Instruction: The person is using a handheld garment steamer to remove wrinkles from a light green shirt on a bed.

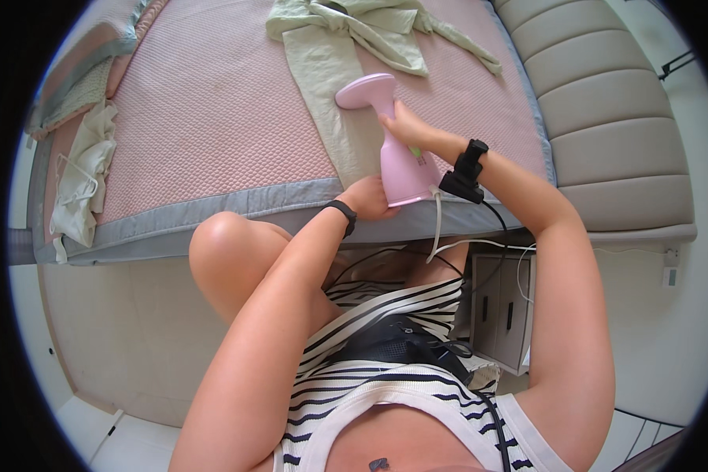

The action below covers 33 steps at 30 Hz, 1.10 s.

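Observation:
My right hand [405,126] is wrapped round the neck of a pink handheld garment steamer [409,169]. Its flat oval head [366,91] points left, over a pale green garment [322,86]. A long leg or sleeve of that garment runs across the bed toward me. At the bed's near edge my left hand [370,198] is closed on the end of that strip, just beside the steamer's base. The base partly hides the left fingertips. A white cord [438,228] hangs from the steamer's base.
The bed has a pink quilted cover [220,94] with a grey border. A padded headboard [606,102] stands on the right. A white garment on a hanger [82,181] lies at the left corner. Below the bed's edge are a small drawer cabinet [492,307] and loose cables.

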Each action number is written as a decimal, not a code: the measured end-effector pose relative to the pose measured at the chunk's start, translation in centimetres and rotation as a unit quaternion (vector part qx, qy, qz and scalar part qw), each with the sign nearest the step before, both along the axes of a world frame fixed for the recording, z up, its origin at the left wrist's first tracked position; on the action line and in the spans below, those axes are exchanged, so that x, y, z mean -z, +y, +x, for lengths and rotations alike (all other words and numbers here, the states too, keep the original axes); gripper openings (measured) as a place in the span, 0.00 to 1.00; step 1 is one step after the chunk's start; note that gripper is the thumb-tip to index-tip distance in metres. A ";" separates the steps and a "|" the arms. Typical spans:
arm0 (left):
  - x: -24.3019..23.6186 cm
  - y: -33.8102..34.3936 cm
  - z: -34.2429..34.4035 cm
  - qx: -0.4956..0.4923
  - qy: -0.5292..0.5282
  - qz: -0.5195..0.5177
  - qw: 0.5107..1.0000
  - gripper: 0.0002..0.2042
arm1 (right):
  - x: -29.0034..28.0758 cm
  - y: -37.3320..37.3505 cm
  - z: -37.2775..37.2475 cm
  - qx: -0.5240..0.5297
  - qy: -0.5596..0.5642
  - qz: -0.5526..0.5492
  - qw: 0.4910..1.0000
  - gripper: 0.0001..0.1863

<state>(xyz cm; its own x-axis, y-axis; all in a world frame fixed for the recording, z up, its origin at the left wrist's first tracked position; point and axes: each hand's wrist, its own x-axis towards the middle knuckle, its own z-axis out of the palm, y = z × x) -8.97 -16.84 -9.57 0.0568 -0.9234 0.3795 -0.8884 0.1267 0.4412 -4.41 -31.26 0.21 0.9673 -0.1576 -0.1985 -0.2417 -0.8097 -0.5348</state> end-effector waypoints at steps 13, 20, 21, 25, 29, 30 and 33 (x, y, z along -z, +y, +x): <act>-0.7 0.3 0.2 -0.005 0.010 -0.039 0.999 0.16 | -1.4 0.5 0.6 0.014 0.027 0.007 1.000 0.26; -0.6 0.3 0.1 -0.009 -0.002 -0.020 1.000 0.15 | -1.4 0.5 1.3 0.016 0.052 -0.013 0.998 0.27; -0.5 0.3 0.0 -0.010 -0.003 -0.020 1.000 0.15 | -1.5 0.5 1.4 0.014 0.052 -0.014 0.998 0.27; -0.1 0.3 0.1 -0.010 -0.012 -0.070 0.997 0.17 | -1.7 0.8 1.5 0.013 0.054 -0.011 0.998 0.27; -0.2 -0.1 0.0 -0.001 -0.012 -0.063 0.998 0.20 | -1.2 0.1 1.7 0.017 0.048 0.000 0.999 0.27; -0.1 0.0 0.1 -0.002 -0.011 -0.061 0.998 0.20 | -1.2 0.4 1.7 0.014 0.041 0.000 0.999 0.27; 0.3 0.1 0.3 0.010 -0.004 -0.039 0.999 0.23 | -1.5 0.6 1.8 0.014 0.052 0.022 0.998 0.28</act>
<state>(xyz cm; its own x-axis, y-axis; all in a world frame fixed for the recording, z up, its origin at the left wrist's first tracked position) -8.67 -16.77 -9.83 0.0357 -0.8920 0.4507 -0.8889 0.1778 0.4222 -2.60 -30.69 1.75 0.9363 -0.1730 -0.3057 -0.3201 -0.7787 -0.5395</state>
